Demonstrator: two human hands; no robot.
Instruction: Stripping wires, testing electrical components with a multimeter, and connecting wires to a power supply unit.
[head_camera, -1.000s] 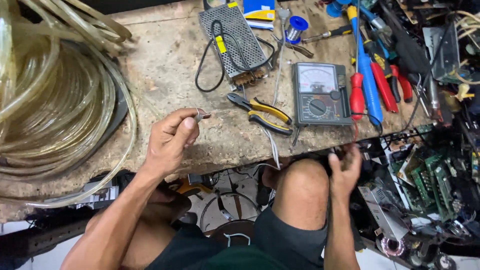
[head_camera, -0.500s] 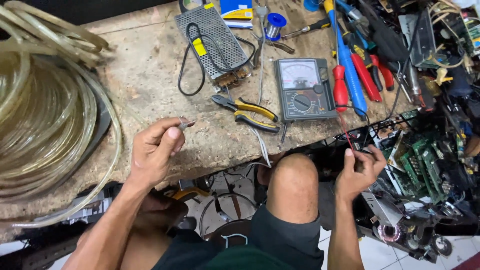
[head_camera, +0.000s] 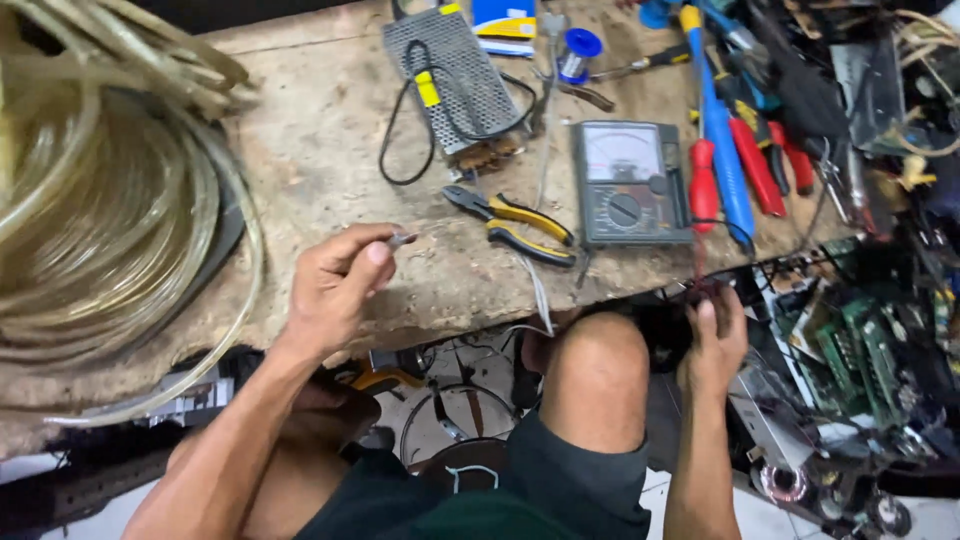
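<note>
Taking the analog multimeter (head_camera: 630, 183) on the workbench (head_camera: 310, 150) as the marker: far to its left, a thick coil of clear tubing (head_camera: 100, 220) covers that end of the bench. Nearer, to the left of the meter and slightly below it, the left hand (head_camera: 335, 290) hovers over the bench edge, thumb and forefinger pinched narrowly on a small metal piece (head_camera: 402, 240) whose tip points toward the meter; what exactly it is stays too small to tell. Up and to the left of the meter lies a perforated metal power supply box (head_camera: 450, 70) with a black cable looped over it. Just left of the meter rest yellow-handled pliers (head_camera: 515, 222), their jaws pointing away from it. Touching the meter's right side lie a red-handled screwdriver (head_camera: 703, 185) and a blue-handled tool (head_camera: 725, 150). Below the meter and off the bench edge, beside the bare knee (head_camera: 590, 370), the right hand (head_camera: 712, 345) has its fingers curled around something dark; whether it truly grips it I cannot tell. Farther right lie green circuit boards (head_camera: 860, 350).
</note>
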